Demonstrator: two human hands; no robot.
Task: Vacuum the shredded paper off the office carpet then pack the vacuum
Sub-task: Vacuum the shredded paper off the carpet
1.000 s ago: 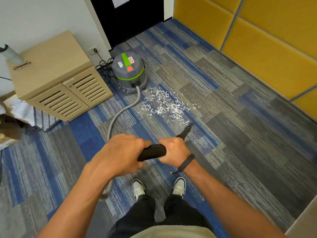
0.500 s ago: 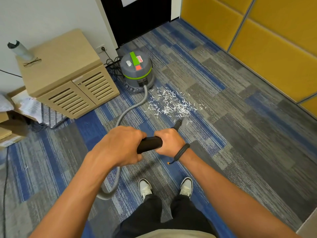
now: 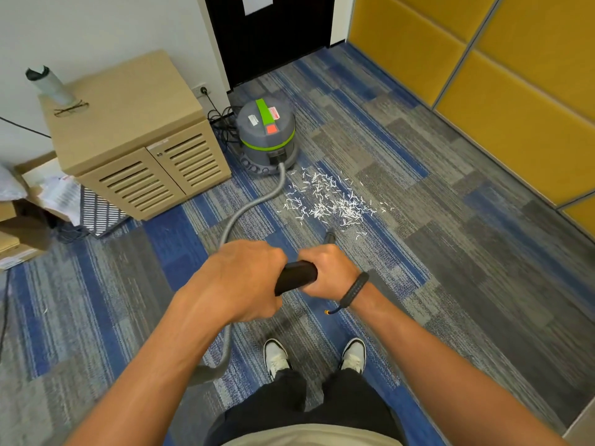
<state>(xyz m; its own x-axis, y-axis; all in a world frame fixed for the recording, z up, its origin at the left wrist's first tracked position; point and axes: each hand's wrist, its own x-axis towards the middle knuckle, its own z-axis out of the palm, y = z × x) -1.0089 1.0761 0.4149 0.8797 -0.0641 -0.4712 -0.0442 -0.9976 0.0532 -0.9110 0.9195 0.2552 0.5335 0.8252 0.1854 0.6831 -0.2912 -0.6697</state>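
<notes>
Two hands low in the middle, both wrapped tight on the black handle [image 3: 295, 277] of the vacuum tube. Left hand [image 3: 242, 280] at 9 o'clock of the handle, fingers curled round its near end. Right hand [image 3: 329, 272] at 3 o'clock of the handle, gripping it too, with a dark band [image 3: 353, 290] on the wrist. Just a bit of the dark tube tip [image 3: 329, 237] poking out at 12 o'clock of the right hand, pointing at the floor. Can't tell if the tip touches the carpet [image 3: 450, 252]. Lots of little white paper bits [image 3: 328, 201] lying on the carpet at 12 o'clock of the hands, near the tip but apart from it. Round grey vacuum [image 3: 266, 136] with a green stripe standing at 11 o'clock of the paper bits, just beside them, near the black door [image 3: 273, 43]. Grey hose [image 3: 248, 207] coming out of the front of the vacuum, bending down past the left hand and looping on the floor at 7 o'clock of the hands. Black cord [image 3: 219, 114] running from the vacuum to a plug in the wall. Wooden cabinet [image 3: 135, 133] at 9 o'clock of the vacuum, with a grey bottle [image 3: 50, 85] and glasses [image 3: 71, 108] on top. Boxes and papers [image 3: 38, 201] at 9 o'clock of the cabinet. Yellow wall panels [image 3: 499, 91] at 3 o'clock. Two white shoes [image 3: 277, 357] side by side on the carpet at 6 o'clock of the hands.
</notes>
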